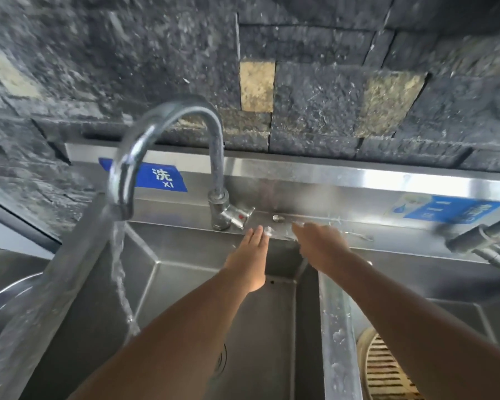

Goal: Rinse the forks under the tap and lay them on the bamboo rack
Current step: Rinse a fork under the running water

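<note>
Both my hands reach over the steel sink (185,284) to its wet back ledge. My left hand (250,255) has straight fingers, its tips beside a small shiny metal piece (268,231). My right hand (318,243) stretches its fingers onto the ledge; motion blur hides whether they hold anything. A thin fork-like utensil (358,235) lies on the ledge right of that hand. The gooseneck tap (168,134) runs a stream of water (122,278) into the left part of the basin, away from both hands. Part of the slatted bamboo rack (387,370) shows in the right basin.
A steel divider (335,327) separates the two basins. A second tap (479,238) juts in at the right edge. The round rim of a metal bowl (9,295) sits at the left. Dark stone tiles form the wall behind the ledge.
</note>
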`<state>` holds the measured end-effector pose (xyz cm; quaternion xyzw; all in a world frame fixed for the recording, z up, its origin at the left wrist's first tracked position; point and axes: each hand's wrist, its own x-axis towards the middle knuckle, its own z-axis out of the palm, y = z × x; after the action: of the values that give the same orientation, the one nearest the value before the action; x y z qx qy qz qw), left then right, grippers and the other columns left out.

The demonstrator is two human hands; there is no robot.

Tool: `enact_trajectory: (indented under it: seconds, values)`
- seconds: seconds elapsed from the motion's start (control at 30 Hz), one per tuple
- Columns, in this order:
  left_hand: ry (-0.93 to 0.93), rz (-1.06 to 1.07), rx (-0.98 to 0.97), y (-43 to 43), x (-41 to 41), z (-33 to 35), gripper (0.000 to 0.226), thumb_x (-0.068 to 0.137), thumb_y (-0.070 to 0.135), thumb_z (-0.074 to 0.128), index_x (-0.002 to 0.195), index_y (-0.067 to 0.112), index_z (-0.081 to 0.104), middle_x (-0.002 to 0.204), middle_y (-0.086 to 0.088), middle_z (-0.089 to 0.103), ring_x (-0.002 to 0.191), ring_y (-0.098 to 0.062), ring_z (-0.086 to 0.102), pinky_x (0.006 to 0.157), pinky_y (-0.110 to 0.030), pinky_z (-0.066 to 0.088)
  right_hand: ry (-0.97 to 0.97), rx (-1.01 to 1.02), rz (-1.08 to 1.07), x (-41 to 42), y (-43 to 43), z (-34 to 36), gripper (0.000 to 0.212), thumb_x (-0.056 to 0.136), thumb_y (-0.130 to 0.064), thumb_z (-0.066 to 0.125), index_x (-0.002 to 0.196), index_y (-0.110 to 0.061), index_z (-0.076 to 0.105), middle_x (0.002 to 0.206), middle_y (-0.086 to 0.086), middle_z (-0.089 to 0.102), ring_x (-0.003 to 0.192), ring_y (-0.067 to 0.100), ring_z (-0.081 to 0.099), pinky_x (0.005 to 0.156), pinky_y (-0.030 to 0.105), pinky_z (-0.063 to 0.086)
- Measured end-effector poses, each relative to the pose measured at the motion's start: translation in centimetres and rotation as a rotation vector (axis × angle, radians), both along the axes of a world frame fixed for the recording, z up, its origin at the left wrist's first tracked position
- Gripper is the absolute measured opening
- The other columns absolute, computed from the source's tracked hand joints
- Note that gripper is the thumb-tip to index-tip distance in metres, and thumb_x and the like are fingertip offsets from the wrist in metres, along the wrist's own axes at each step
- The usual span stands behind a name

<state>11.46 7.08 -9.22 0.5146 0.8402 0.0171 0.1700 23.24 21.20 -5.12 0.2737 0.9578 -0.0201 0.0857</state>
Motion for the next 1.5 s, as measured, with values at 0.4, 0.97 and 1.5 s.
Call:
enact_trajectory:
  seconds: [0.4, 0.97, 1.5]
  values:
    - [-0.448, 0.357, 0.187, -11.3, -1.9, 1.2, 0.023, 0.09, 0.022, 0.055, 0.106, 0.014, 0.069, 0.105, -0.006, 0.072, 0.095, -0.023, 0.068, 0.081, -0.035, 0.054, 0.078, -0.561, -0.193, -3.0, -15.3, 0.7, 0.024, 0.091, -0.009, 0.051, 0.109, -0.016, 0.064, 0.113, 0.01, 0.072, 0.105, 0.029, 0.068, 0.082, 0.029, 0.051]
    - [-0.935, 0.838, 0.647, -21.1, -4.1, 5.7, 0.023, 0.091, 0.021, 0.058, 0.078, 0.003, 0.065, 0.071, -0.023, 0.066, 0.059, -0.023, 0.055, 0.059, -0.035, 0.042, 0.496, -1.152, -0.576, -7.4, -29.6, 2.9, 0.026, 0.096, -0.011, 0.053, 0.079, -0.012, 0.072, 0.06, 0.004, 0.068, 0.047, 0.019, 0.065, 0.047, 0.029, 0.055]
    - [-0.85, 0.685, 0.543, -27.3, -5.2, 5.1, 0.027, 0.093, 0.012, 0.053, 0.069, 0.011, 0.066, 0.041, 0.01, 0.051, 0.036, 0.0, 0.038, 0.043, -0.022, 0.03, 0.636, -1.271, -0.648, -9.3, -31.1, 2.5, 0.02, 0.088, -0.002, 0.062, 0.101, -0.018, 0.063, 0.073, 0.008, 0.07, 0.052, 0.013, 0.059, 0.047, 0.025, 0.049]
